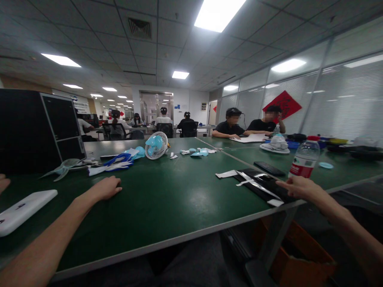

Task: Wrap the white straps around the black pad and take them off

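Observation:
My left hand rests on the green tabletop with its fingers curled in, nothing visible in them. Beyond it lie blue-and-white work gloves. My right hand is at the table's right front edge, index finger stretched out and the others curled. That finger points over a flat black item with white strips across it; whether it touches is unclear. Just behind this hand stands a clear water bottle with a red cap and label. A white fan head with light blue blades stands further back.
At left are a white rounded case, a large black cabinet and another person's hand. Light blue pieces lie mid-table. A black slab and white grille are at right. Two people sit across; an orange bin is below.

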Demonstrator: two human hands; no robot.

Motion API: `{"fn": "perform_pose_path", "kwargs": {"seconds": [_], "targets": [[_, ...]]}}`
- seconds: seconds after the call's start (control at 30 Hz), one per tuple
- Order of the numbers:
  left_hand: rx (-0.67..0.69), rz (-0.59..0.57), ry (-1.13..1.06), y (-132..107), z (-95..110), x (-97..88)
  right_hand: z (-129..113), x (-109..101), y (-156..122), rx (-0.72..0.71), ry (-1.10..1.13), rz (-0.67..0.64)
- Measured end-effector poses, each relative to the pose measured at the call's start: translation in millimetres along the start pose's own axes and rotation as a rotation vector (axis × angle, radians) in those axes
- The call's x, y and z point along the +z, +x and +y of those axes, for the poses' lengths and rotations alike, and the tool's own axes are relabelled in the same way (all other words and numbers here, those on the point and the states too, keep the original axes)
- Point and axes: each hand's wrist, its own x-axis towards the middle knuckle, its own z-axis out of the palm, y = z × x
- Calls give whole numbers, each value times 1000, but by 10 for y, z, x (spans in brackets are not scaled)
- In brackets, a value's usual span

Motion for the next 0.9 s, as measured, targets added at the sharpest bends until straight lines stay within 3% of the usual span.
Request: {"fn": "perform_pose_path", "kwargs": {"seconds": [0.1,0.23,0.4,0.6,0.9], "targets": [[-6,-4,9,-10,24,-20,-84,65,-211,-45,132,-71],[0,3,60,-40,89,-62,-174,153,-335,-107,183,-22],[1,9,82,-85,158,-94,-112,249,-269,-117,81,133],[-16,-2,68,-134,219,-147,-9,347,-157,-123,85,159],[-19,-2,57,-197,299,-202,-215,279,-353,-66,583,120]]}}
